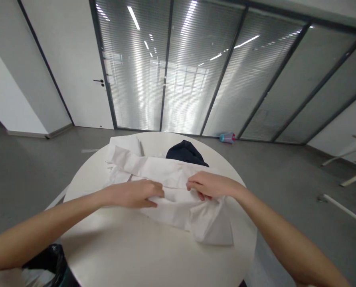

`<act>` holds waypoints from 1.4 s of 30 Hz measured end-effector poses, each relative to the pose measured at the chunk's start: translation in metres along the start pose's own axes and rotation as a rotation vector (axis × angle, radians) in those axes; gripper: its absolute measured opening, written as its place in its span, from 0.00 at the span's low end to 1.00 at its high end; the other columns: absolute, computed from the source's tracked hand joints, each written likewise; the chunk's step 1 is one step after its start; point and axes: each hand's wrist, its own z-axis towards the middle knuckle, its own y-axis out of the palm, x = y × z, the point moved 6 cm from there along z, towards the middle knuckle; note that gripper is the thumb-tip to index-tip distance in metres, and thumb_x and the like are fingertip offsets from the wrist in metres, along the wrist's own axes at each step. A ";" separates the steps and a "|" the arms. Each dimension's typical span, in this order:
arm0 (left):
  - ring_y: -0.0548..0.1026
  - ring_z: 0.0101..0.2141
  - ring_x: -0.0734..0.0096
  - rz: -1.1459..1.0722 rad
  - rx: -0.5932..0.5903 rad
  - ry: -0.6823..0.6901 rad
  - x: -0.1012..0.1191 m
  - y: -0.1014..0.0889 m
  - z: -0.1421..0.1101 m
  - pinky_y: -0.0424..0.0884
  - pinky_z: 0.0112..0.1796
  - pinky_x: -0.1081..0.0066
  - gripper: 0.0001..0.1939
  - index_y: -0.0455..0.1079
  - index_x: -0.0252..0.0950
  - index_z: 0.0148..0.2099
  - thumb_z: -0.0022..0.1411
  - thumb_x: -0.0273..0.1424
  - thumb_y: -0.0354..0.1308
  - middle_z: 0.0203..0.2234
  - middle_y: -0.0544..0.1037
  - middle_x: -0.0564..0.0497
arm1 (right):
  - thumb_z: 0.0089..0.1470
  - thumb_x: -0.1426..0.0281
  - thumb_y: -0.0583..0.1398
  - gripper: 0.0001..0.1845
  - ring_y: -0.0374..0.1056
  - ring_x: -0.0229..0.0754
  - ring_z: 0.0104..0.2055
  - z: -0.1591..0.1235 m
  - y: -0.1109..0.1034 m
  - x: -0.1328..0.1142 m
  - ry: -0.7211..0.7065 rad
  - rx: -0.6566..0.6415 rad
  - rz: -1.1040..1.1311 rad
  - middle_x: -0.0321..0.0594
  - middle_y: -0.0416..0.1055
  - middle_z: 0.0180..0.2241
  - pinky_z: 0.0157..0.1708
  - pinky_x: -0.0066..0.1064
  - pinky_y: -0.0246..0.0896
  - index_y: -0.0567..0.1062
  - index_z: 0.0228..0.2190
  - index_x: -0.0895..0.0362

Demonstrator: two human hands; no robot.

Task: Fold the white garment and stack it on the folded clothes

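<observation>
A round white bench [130,255] stands on grey floor before a glass partition with lowered blinds [178,71] and a white door [76,59]. A white shirt [178,207] lies spread across the bench, with a dark garment [186,153] just behind it. The left hand [136,194] and right hand [209,184] reach in palm-down, fingers pinching the shirt's fabric.

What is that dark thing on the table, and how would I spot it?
Start at the round white table. Past the white garment that both hands grip lies a dark navy cloth, bunched in a heap near the far edge. It is the only dark item there.
</observation>
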 end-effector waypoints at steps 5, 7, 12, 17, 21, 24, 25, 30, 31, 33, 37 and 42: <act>0.79 0.30 0.66 -0.279 -0.429 0.203 0.047 0.029 -0.035 0.70 0.32 0.73 0.12 0.78 0.44 0.48 0.62 0.37 0.63 0.34 0.81 0.49 | 0.59 0.57 0.61 0.14 0.73 0.50 0.36 -0.009 0.000 0.010 0.214 0.240 -0.374 0.45 0.77 0.32 0.31 0.32 0.59 0.77 0.37 0.55; 0.79 0.31 0.66 -0.260 -0.452 0.188 0.044 0.035 -0.035 0.70 0.33 0.74 0.14 0.77 0.44 0.51 0.65 0.36 0.60 0.35 0.82 0.49 | 0.56 0.57 0.64 0.18 0.73 0.53 0.40 0.002 0.014 0.004 0.182 0.302 -0.492 0.48 0.77 0.40 0.34 0.34 0.61 0.75 0.43 0.55; 0.79 0.40 0.62 -0.025 -0.048 0.025 -0.012 0.024 -0.010 0.70 0.40 0.71 0.12 0.77 0.40 0.49 0.67 0.33 0.56 0.41 0.80 0.46 | 0.63 0.72 0.54 0.11 0.72 0.51 0.43 0.032 0.027 -0.006 0.121 0.349 -0.638 0.50 0.76 0.41 0.40 0.36 0.61 0.77 0.39 0.57; 0.76 0.47 0.60 0.018 0.082 -0.006 -0.065 0.023 0.006 0.71 0.49 0.67 0.21 0.72 0.41 0.57 0.61 0.28 0.61 0.52 0.75 0.45 | 0.67 0.68 0.48 0.16 0.74 0.48 0.39 0.029 -0.057 0.012 0.351 0.694 -0.527 0.47 0.77 0.42 0.34 0.33 0.60 0.75 0.43 0.56; 0.63 0.63 0.51 0.140 0.366 -0.098 -0.099 0.009 0.008 0.63 0.60 0.57 0.34 0.59 0.47 0.68 0.62 0.27 0.61 0.69 0.54 0.45 | 0.67 0.64 0.50 0.17 0.73 0.52 0.44 0.028 -0.122 0.048 0.517 0.836 -0.464 0.50 0.77 0.44 0.37 0.33 0.60 0.76 0.45 0.56; 0.61 0.63 0.48 0.288 0.503 -0.124 -0.111 0.000 0.010 0.63 0.59 0.53 0.29 0.64 0.46 0.65 0.63 0.27 0.60 0.70 0.49 0.47 | 0.66 0.66 0.52 0.16 0.73 0.50 0.44 0.036 -0.132 0.054 0.510 0.823 -0.455 0.52 0.76 0.45 0.38 0.32 0.60 0.77 0.44 0.58; 0.63 0.62 0.48 0.356 0.544 -0.124 -0.111 -0.003 0.011 0.64 0.58 0.52 0.23 0.70 0.44 0.60 0.63 0.27 0.60 0.68 0.54 0.45 | 0.66 0.64 0.53 0.16 0.73 0.48 0.44 0.041 -0.124 0.046 0.433 0.784 -0.438 0.51 0.76 0.45 0.38 0.31 0.59 0.77 0.43 0.58; 0.76 0.38 0.62 0.528 0.763 -0.209 -0.095 -0.019 0.016 0.72 0.40 0.63 0.09 0.75 0.36 0.39 0.69 0.30 0.54 0.39 0.75 0.44 | 0.58 0.44 0.56 0.28 0.74 0.47 0.35 0.065 -0.020 -0.022 0.080 0.260 -0.377 0.45 0.79 0.33 0.34 0.31 0.60 0.80 0.34 0.56; 0.75 0.33 0.65 0.499 0.802 -0.235 -0.090 -0.021 0.016 0.71 0.37 0.66 0.10 0.74 0.37 0.41 0.70 0.31 0.51 0.34 0.75 0.47 | 0.57 0.44 0.57 0.29 0.74 0.49 0.35 0.066 0.001 -0.034 0.051 0.188 -0.427 0.47 0.79 0.32 0.34 0.32 0.61 0.80 0.33 0.57; 0.75 0.28 0.68 0.400 0.849 -0.249 -0.080 -0.020 0.016 0.69 0.32 0.70 0.10 0.69 0.38 0.46 0.73 0.33 0.47 0.29 0.75 0.51 | 0.61 0.53 0.57 0.23 0.75 0.51 0.35 0.065 0.022 -0.049 0.032 0.184 -0.490 0.50 0.79 0.32 0.34 0.34 0.61 0.80 0.34 0.59; 0.77 0.30 0.67 0.187 0.792 -0.262 -0.073 -0.001 0.014 0.69 0.30 0.70 0.18 0.57 0.40 0.55 0.69 0.42 0.52 0.39 0.76 0.49 | 0.62 0.68 0.55 0.12 0.75 0.48 0.37 0.057 -0.012 -0.036 0.104 0.434 -0.363 0.46 0.79 0.35 0.33 0.30 0.60 0.78 0.37 0.57; 0.78 0.42 0.58 0.128 0.547 -0.322 -0.085 0.036 0.006 0.71 0.41 0.64 0.47 0.41 0.40 0.70 0.56 0.34 0.65 0.46 0.76 0.44 | 0.61 0.67 0.55 0.11 0.72 0.44 0.32 0.044 -0.112 0.030 0.223 0.836 -0.007 0.41 0.75 0.30 0.31 0.28 0.62 0.76 0.36 0.58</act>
